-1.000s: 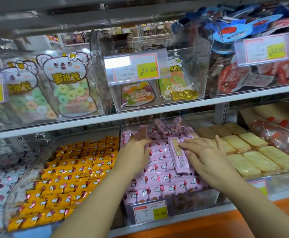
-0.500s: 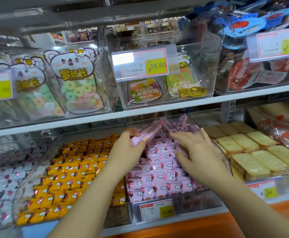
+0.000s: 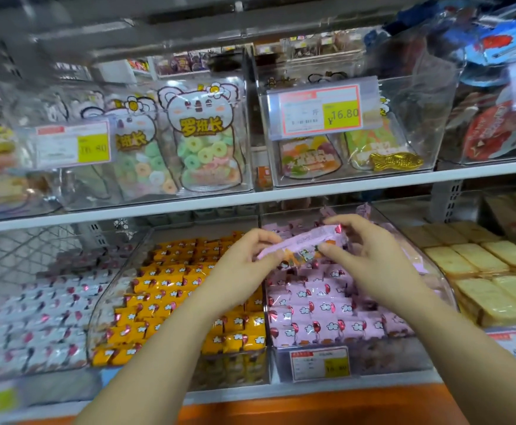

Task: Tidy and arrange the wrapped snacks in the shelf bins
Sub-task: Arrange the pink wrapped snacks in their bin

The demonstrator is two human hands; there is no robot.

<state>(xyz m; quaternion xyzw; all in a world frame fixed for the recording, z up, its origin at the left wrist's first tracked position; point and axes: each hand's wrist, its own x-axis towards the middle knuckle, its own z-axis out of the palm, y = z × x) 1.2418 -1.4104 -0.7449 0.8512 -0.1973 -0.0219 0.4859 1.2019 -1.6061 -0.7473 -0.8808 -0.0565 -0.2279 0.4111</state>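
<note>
Both hands hold one pink wrapped snack (image 3: 304, 244) above the clear bin of pink snacks (image 3: 321, 305) on the lower shelf. My left hand (image 3: 241, 271) pinches its left end between thumb and fingers. My right hand (image 3: 370, 259) pinches its right end from above and below. The held snack lies roughly level, slightly raised at the right. Rows of pink packets fill the bin beneath, with loose ones piled at the back.
Left of the pink bin stands a bin of orange wrapped snacks (image 3: 171, 302), then white-wrapped ones (image 3: 39, 314). Yellow cakes (image 3: 480, 271) fill the bin to the right. The upper shelf (image 3: 250, 200) carries clear bins of gummy bags with price tags (image 3: 321, 110).
My left hand lifted a pink snack from the pile; my right hand left the packets and took hold of its other end. The view moved closer and shifted left.
</note>
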